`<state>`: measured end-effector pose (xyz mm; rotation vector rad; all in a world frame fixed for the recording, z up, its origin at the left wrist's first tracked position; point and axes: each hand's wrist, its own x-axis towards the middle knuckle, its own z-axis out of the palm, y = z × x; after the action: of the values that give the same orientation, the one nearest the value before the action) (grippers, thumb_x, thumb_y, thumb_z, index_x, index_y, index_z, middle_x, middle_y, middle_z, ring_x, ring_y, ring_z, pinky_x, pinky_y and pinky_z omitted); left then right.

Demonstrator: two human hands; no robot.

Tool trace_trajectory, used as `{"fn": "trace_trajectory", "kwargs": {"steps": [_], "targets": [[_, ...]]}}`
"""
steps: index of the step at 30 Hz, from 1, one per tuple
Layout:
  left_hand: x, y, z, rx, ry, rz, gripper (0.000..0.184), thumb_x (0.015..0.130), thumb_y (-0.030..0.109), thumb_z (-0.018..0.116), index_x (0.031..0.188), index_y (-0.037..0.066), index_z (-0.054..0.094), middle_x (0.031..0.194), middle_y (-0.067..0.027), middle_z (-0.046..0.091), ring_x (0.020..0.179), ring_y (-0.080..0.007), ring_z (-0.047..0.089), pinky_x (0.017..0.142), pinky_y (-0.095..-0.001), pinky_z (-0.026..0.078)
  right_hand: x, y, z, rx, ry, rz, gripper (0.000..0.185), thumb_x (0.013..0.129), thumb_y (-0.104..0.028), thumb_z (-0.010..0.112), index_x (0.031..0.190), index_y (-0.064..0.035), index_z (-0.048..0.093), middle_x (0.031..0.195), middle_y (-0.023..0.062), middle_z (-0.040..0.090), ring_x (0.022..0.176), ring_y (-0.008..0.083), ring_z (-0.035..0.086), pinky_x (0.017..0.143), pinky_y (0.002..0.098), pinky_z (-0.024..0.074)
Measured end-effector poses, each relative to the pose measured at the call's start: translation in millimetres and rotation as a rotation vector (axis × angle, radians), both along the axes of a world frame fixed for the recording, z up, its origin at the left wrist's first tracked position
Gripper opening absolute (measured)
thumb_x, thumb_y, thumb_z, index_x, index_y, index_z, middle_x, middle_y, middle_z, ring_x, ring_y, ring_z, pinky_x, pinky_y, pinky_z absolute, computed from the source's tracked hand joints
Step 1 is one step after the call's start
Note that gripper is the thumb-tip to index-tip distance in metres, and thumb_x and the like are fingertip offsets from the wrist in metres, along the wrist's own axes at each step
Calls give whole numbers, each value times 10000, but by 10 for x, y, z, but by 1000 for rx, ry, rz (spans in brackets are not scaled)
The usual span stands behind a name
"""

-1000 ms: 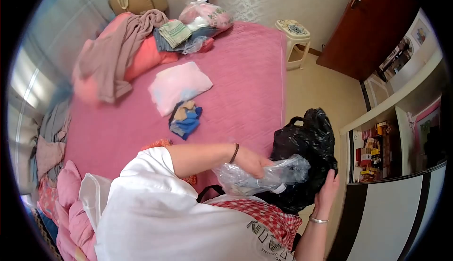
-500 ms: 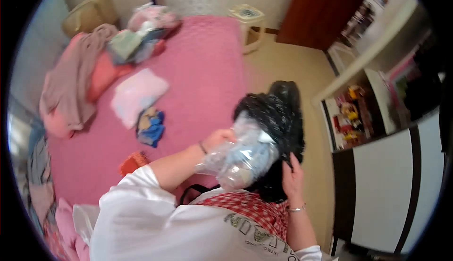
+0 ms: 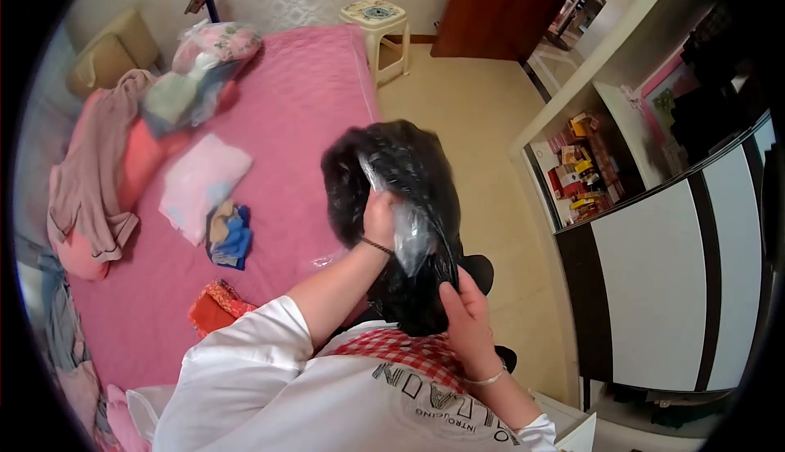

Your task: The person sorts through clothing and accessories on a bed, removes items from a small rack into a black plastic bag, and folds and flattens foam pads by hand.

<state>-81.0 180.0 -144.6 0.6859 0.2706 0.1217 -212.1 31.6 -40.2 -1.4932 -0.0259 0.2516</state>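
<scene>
A black plastic bag (image 3: 405, 154) hangs in front of me at the bed's edge, its mouth facing me. My right hand (image 3: 468, 309) pinches the bag's rim on the near right side. My left hand (image 3: 379, 219) is at the bag's mouth, closed on a clear plastic bag (image 3: 414, 239) that sits mostly within the black one. Some of the left fingers and the clear bag's contents are hidden by black plastic.
On the pink bed (image 3: 302, 84) lie a pale pink folded cloth (image 3: 203, 186), blue and tan clothing (image 3: 231, 238), an orange-red cloth (image 3: 217, 309) and a mauve garment (image 3: 102, 162). A stool (image 3: 376, 15) stands beyond. Shelves (image 3: 589, 170) and a white cabinet (image 3: 654, 288) line the right.
My left hand has carried the clear plastic bag into the black bag's mouth. Both hands and the black bag sit farther left in view, and the black plastic now surrounds the clear bag.
</scene>
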Motion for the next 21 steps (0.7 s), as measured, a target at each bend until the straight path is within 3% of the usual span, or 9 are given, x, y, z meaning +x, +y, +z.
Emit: {"fn": "trace_trajectory", "kwargs": {"steps": [3,5,6,7,9,12,15,19,21], "targets": [[114,-363,-306,150,-68,121,481,869,14,376,1342,15,289,1272,-137,469,1126,-254,483,973,-345,371,-15,-46,238,120,19,-15,293,927,-74,472,1198,36,481,1058,19,578,907,52,497,813,209,417],[128,-465,-880,954,11,55,664,803,38,467,1395,19,166,1358,-212,366,1268,-343,354,1036,-358,298,-18,-110,325,324,140,-168,282,923,-83,478,1183,23,497,1085,45,587,924,98,550,832,240,448],[57,-429,-869,914,30,-108,707,796,83,511,1389,-19,140,1364,-255,337,1288,-364,320,1044,-353,284,38,-187,263,588,202,-247,331,916,-92,469,1216,50,474,1135,102,579,1037,176,552,897,303,448],[44,-451,-1064,1038,88,-113,695,789,132,535,1364,-50,190,1330,-284,374,1237,-379,389,1021,-365,325,72,-307,224,559,135,-287,313,913,-102,469,1194,34,487,1138,121,581,1026,213,572,895,329,460],[66,-259,-1290,1353,255,-651,709,795,271,578,1321,-78,256,1233,-311,463,1143,-399,480,969,-389,384,127,-506,126,543,176,-374,294,918,-108,462,1177,28,498,1123,132,588,1007,215,581,888,336,465],[-64,-154,-1311,1390,138,-741,697,796,427,585,1251,-61,386,1145,-301,532,1059,-413,533,915,-414,422,73,-701,26,488,116,-436,281,920,-109,460,1159,27,510,1105,131,597,986,209,591,869,331,475],[-213,-24,-332,1507,8,-1065,656,795,470,606,1222,-7,464,1062,-250,589,1013,-391,562,872,-402,439,23,-918,60,457,107,-485,277,922,-114,458,1151,32,515,1100,127,601,966,199,599,854,318,479],[-520,268,444,1723,-311,-969,610,778,453,634,1180,8,521,1046,-219,599,960,-374,581,813,-401,458,21,-1023,166,427,24,-492,268,922,-114,458,1131,41,520,1074,126,611,945,192,604,840,308,483],[-624,472,649,1895,-1097,-462,477,774,344,666,1127,38,572,1002,-171,618,910,-336,601,758,-386,477,-7,-1049,171,435,12,-480,268,922,-112,454,1125,47,524,1072,130,612,939,185,604,834,304,483]]}}
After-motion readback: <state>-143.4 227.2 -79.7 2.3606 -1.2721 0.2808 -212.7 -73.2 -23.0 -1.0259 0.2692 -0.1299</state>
